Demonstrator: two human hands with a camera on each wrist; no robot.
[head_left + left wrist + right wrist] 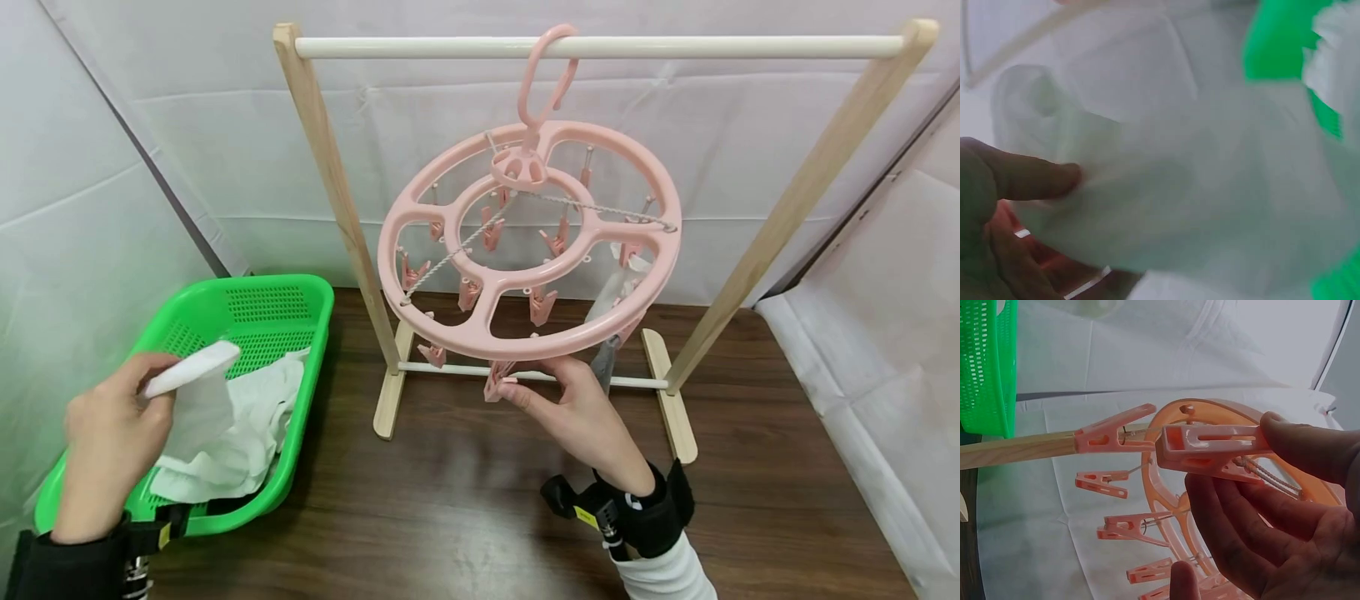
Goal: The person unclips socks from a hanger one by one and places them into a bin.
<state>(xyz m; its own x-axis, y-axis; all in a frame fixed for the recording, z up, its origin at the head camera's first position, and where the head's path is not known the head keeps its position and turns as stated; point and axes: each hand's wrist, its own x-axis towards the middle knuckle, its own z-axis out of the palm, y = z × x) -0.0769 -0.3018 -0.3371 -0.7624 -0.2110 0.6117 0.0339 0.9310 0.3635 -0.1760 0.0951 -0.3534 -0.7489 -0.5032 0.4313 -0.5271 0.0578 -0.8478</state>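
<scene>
My left hand (pixel 112 425) pinches a white sock (pixel 197 371) by one end, above the basket's left side. Close up in the left wrist view, the thumb presses on the thin white sock (pixel 1197 187), which spreads out to the right. My right hand (pixel 581 412) holds a pink clothespin (pixel 497 382) at the front rim of a round pink drying hanger (pixel 480 333). In the right wrist view, thumb and fingers grip that clothespin (pixel 1210 447) by its handle end; whether its mouth is parted is unclear.
The hanger hooks over the white bar (pixel 420 47) of a wooden stand (pixel 330 175). A grey-and-white item (pixel 606 333) hangs at its right side, partly hidden. More white cloths (pixel 255 408) lie in the green basket (pixel 318 333). Several other clothespins dangle around the rings.
</scene>
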